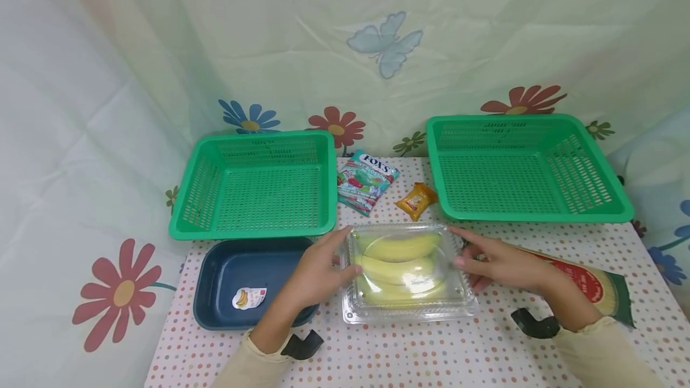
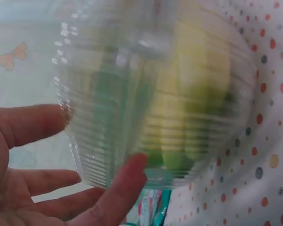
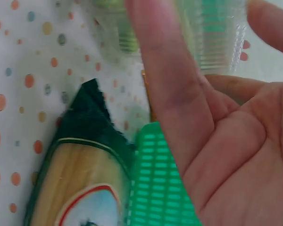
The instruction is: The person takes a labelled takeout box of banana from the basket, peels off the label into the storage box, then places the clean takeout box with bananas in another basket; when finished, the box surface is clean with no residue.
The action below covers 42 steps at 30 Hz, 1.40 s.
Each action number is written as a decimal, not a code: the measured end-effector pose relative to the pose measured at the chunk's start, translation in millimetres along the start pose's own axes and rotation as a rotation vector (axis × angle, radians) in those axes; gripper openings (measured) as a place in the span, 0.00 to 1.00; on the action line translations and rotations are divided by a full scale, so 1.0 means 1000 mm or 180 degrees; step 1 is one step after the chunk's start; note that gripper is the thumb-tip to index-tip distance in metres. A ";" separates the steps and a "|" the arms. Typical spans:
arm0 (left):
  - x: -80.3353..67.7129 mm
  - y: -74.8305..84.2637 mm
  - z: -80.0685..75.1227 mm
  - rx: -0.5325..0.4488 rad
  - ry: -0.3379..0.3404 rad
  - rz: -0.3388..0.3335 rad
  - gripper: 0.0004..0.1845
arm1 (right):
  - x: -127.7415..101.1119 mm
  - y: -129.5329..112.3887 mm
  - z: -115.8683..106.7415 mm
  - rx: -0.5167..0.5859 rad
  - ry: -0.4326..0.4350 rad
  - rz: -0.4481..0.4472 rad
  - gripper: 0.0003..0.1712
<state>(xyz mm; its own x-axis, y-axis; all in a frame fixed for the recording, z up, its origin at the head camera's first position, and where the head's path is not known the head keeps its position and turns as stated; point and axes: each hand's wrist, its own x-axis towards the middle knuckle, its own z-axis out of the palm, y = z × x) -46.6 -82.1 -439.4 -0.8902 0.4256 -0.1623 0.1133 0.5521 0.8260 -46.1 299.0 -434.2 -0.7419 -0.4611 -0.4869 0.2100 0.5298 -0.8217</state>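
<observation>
A clear plastic clamshell box (image 1: 409, 310) with yellow bananas (image 1: 401, 248) inside lies on the dotted tablecloth at the middle front. My left hand (image 1: 347, 253) touches its left side, index finger along the far-left corner and thumb against the wall. My right hand (image 1: 460, 248) touches the right side the same way. All fingers look fairly straight. The left wrist view shows the left hand (image 2: 99, 141) spread round the blurred box (image 2: 155, 94). In the right wrist view the right hand (image 3: 203, 23) shows an open palm beside the box (image 3: 217, 42).
Two green baskets (image 1: 253, 229) (image 1: 530, 214) stand at the back. A dark blue tray (image 1: 215, 274) with a banana sticker lies left of the box. A Fox's candy bag (image 1: 366, 181) and an orange packet (image 1: 416, 199) lie between the baskets. A spaghetti pack (image 1: 590, 283) (image 3: 75, 183) lies under my right forearm.
</observation>
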 end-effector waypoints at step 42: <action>-0.041 -0.012 -0.121 -0.0827 0.1373 0.0382 0.45 | 0.076 -0.130 0.025 0.0437 0.0453 -0.1615 0.51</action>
<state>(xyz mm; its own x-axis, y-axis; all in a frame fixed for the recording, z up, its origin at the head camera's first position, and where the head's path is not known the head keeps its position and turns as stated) -65.1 -193.0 -377.7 -0.9848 0.1103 0.1339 0.1613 0.2979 0.9409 -113.7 176.9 -371.7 -0.8486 -0.5288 0.0179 -0.1227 0.1636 -0.9789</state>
